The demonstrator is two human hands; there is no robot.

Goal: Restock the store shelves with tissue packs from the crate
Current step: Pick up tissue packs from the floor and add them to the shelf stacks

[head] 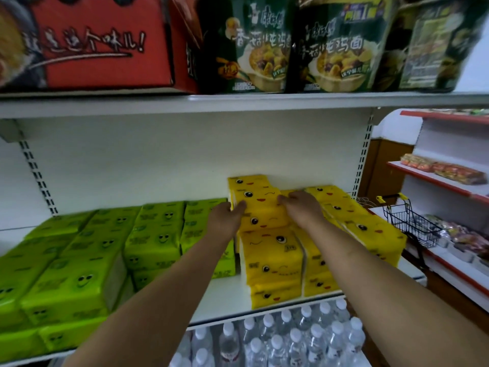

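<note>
Yellow tissue packs with cartoon faces are stacked on the white middle shelf. Both my hands hold one yellow tissue pack on top of the stack, near the back wall. My left hand grips its left side, my right hand presses its right side. More yellow packs lie below and in front, and another row sits to the right. Green tissue packs with faces fill the shelf's left part. The crate is out of view.
The shelf above carries a red carton and green noodle packs. Water bottles stand on the shelf below. At right hangs a small black wire basket beside a red-edged shelf unit with snacks.
</note>
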